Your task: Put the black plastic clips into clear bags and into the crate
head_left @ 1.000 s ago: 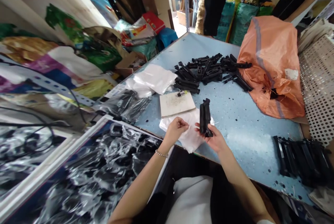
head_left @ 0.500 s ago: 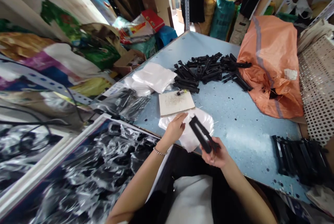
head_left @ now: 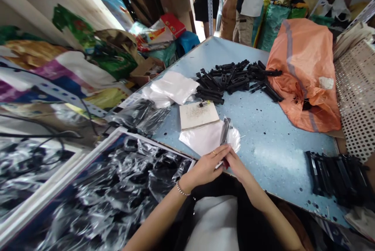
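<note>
My left hand (head_left: 208,163) and my right hand (head_left: 236,164) meet at the near edge of the blue table (head_left: 269,141). Together they grip the lower end of a clear plastic bag (head_left: 226,132) with a long black plastic part inside it; the bag stands up from my fingers over a stack of flat white bags (head_left: 202,137). Both hands are closed around the bag's end. A pile of loose black parts (head_left: 234,79) lies further back on the table.
A beige pad (head_left: 198,115) with a small tube lies behind the bags. An orange sack (head_left: 301,71) sits at the right, stacked black parts (head_left: 336,178) at the near right. A bin of bagged parts (head_left: 117,196) is at my left. People stand beyond the table.
The black part, held bare in my right hand earlier, now sits inside a clear bag. My left hand left the bag stack and joined my right hand at the bag's end.
</note>
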